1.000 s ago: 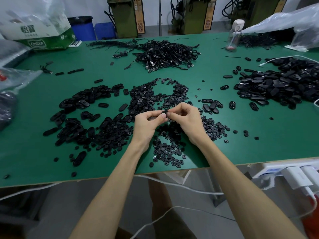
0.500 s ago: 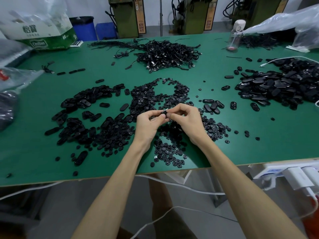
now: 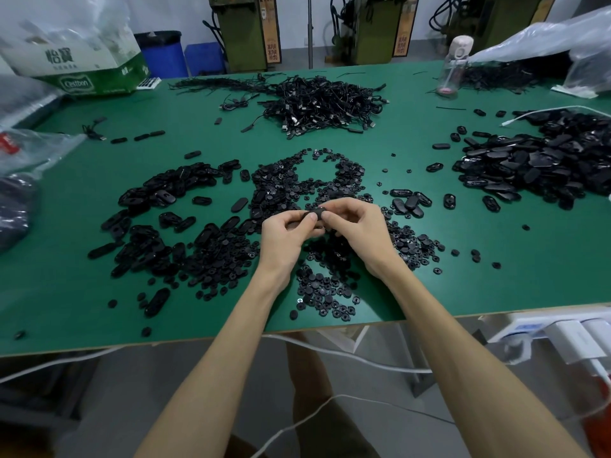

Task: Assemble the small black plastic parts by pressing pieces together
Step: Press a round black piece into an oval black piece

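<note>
Black plastic part [image 3: 314,213] is pinched from both sides, with the curled fingers and thumbs of the left hand [image 3: 283,238] and right hand [image 3: 359,228] closed on it. It is held above the loose round pieces [image 3: 325,294] on the green table [image 3: 496,279]. The carton [image 3: 82,61] at the far left corner reads "Cestbon".

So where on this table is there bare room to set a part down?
Barest: front right of the table, bordered by the right pile above and the round parts beside the right hand. Also the front left corner, below the left pile. Crowded: the centre, under the left hand and right hand pinching a part.
</note>
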A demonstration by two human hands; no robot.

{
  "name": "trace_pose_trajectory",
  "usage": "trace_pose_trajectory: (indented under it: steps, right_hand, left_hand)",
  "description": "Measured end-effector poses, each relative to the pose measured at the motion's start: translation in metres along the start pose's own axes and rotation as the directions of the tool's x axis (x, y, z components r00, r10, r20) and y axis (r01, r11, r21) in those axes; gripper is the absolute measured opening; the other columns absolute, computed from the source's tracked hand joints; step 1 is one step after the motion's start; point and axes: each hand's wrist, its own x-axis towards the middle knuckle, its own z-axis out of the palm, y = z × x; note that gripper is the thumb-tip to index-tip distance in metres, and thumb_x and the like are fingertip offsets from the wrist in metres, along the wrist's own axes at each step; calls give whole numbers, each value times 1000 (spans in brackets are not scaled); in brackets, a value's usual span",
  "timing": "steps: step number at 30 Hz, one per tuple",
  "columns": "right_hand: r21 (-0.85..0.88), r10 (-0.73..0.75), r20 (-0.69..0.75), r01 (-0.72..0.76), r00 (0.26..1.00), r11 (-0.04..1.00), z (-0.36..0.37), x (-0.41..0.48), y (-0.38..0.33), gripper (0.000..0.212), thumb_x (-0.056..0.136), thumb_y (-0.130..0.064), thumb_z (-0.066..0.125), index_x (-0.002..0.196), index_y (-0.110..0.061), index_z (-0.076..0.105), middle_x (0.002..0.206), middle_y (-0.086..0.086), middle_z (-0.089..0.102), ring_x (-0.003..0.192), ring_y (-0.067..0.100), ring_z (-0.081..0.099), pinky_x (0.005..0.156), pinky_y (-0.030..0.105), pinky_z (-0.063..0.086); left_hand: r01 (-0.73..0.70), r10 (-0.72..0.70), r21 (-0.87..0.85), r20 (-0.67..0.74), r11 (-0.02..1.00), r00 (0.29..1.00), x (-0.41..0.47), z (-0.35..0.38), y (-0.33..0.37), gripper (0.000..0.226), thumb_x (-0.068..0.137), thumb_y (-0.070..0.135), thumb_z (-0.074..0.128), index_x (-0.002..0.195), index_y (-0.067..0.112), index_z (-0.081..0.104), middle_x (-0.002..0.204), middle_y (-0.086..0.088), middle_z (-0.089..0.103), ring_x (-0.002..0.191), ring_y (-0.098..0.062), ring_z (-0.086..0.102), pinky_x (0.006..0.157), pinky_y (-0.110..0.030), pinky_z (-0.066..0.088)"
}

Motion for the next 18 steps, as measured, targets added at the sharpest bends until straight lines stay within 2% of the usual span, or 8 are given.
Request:
trace_pose_trajectory:
  steps: [3,8,11,18]
  right_hand:
    - [53,8,6,-9,1000,999,0,-1,0,10,92,-7,75,102,-7,78,84,5,78,74,11,71,67,19,53]
    - [91,1,2,-1,1000,996,-3,-2,-2,12,92,-7,75,103,-7,79,86,5,78,73,8,68,66,17,51]
    - [109,1,2,-1,1000,994,-4,-2,-2,12,91,-7,76,102,-7,80,84,4,77,72,8,66,66,17,51]
    - [105,3,24,-5,1000,994,-3,-2,-2,12,88,-6,79,99,-10,81,89,5,79,80,13,70,74,22,54]
  left_hand:
    - [-44,44,36,-3,998,999,-1,2,-1,5,97,6,69,97,7,73,88,-10,80,84,-24,78,76,-29,63]
    - [-75,76,116,-5,990,997,-1,1,-3,4,95,9,73,96,7,69,84,-7,77,78,-23,77,68,-38,63]
    - [-83,81,106,18,991,997,-1,0,-1,7,96,8,71,96,6,65,79,-7,73,71,-22,73,61,-34,60]
    - [-28,26,114,20,993,999,-1,3,0,3,97,3,65,99,5,67,71,-6,75,67,-22,74,65,-28,60]
